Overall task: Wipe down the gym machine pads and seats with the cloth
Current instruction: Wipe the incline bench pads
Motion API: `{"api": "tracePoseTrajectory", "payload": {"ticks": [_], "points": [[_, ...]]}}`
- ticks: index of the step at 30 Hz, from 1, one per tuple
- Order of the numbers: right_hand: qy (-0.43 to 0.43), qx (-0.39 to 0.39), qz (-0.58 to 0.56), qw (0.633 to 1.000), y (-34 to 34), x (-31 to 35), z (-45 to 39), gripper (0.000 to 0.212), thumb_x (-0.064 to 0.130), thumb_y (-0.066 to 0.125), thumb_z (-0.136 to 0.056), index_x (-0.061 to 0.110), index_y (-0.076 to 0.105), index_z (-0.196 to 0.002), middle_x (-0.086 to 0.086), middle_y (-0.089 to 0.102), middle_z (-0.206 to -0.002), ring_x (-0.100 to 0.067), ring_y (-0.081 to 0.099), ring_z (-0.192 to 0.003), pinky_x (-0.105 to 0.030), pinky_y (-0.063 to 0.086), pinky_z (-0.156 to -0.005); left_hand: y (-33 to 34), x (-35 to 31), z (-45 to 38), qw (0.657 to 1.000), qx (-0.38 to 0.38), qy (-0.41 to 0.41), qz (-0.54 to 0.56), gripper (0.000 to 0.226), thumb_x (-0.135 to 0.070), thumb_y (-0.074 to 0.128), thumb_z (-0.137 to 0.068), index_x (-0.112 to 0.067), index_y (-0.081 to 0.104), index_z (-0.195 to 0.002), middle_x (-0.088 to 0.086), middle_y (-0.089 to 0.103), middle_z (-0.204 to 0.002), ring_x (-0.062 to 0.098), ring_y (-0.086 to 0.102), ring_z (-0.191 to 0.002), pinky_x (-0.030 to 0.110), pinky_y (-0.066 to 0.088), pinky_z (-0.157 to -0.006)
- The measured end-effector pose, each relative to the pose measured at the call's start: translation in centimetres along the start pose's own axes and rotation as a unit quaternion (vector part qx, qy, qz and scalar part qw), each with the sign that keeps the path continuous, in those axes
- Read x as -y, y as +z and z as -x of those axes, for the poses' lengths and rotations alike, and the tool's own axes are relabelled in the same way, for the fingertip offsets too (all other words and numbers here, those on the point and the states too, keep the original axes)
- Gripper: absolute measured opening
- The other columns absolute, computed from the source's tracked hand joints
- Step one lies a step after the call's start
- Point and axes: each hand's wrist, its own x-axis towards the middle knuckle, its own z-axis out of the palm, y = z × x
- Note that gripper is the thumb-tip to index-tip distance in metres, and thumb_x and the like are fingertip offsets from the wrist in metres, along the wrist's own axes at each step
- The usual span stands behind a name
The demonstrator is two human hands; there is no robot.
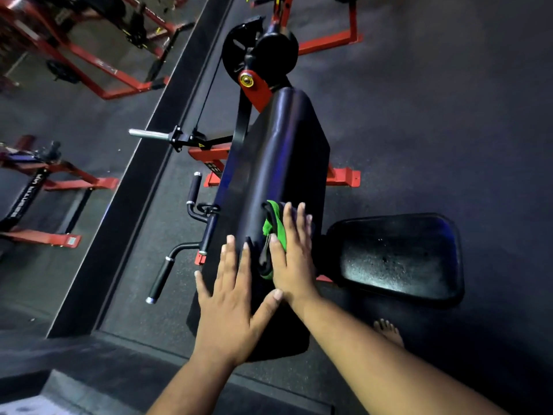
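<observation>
Green cloth (273,227) lies under the flat right hand (291,256) on the pad (269,163); left hand (230,298) spread beside it. Seat (395,259) beyond the pad looks unwiped.

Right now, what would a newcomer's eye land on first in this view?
The bright green cloth, pressed flat under the right hand on the long black arm pad at centre. The left hand lies spread on the pad beside it. To the right sits the black seat; red machine frames fill the upper left.
</observation>
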Motion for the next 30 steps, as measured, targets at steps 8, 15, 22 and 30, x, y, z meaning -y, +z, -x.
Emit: {"api": "tracePoseTrajectory", "payload": {"ticks": [8,15,22,30], "points": [[0.041,0.011,0.066,0.997,-1.7,2.2,-13.9,0.068,0.041,0.041,-0.104,0.035,0.006,-0.163,0.001,-0.007,-0.172,-0.029,-0.009,-0.158,-0.065,0.017,-0.121,-1.6,-2.7,-12.5,1.0,-0.018,0.001,-0.004,0.101,-0.09,-0.002,-0.081,-0.031,-0.011,-0.162,-0.017,-0.029,-0.164,0.003,-0.018,-0.154,0.062,-0.011,-0.121],[0.06,-0.001,0.074,0.995,-3.1,2.3,-23.5,0.07,0.035,0.046,-0.105,0.038,0.007,-0.162,0.006,-0.007,-0.172,-0.026,-0.008,-0.158,-0.067,0.016,-0.12,-3.1,-4.3,-22.8,0.999,-0.022,0.029,-0.007,0.091,-0.078,0.008,-0.089,-0.027,-0.01,-0.162,-0.014,-0.023,-0.168,0.005,-0.011,-0.156,0.064,-0.007,-0.122],[0.052,-0.068,-0.025,0.996,-4.0,-0.8,-30.1,0.066,0.028,0.046,-0.106,0.031,0.014,-0.163,-0.003,0.002,-0.172,-0.027,0.002,-0.158,-0.053,0.014,-0.125,-2.5,-5.7,-29.3,0.999,-0.012,0.038,-0.004,0.092,-0.078,0.017,-0.089,-0.03,-0.014,-0.161,-0.016,-0.026,-0.166,0.005,-0.016,-0.155,0.068,-0.003,-0.121],[-0.006,-0.03,-0.088,0.996,-3.2,-2.9,-24.8,0.068,0.045,0.036,-0.1,0.017,0.025,-0.161,-0.008,0.012,-0.171,-0.025,0.001,-0.159,-0.029,-0.002,-0.126,-2.4,-5.4,-29.2,0.996,-0.046,0.064,0.041,0.089,-0.07,0.027,-0.093,-0.026,-0.004,-0.163,-0.008,-0.016,-0.17,0.012,-0.01,-0.157,0.066,0.0,-0.122]]}}
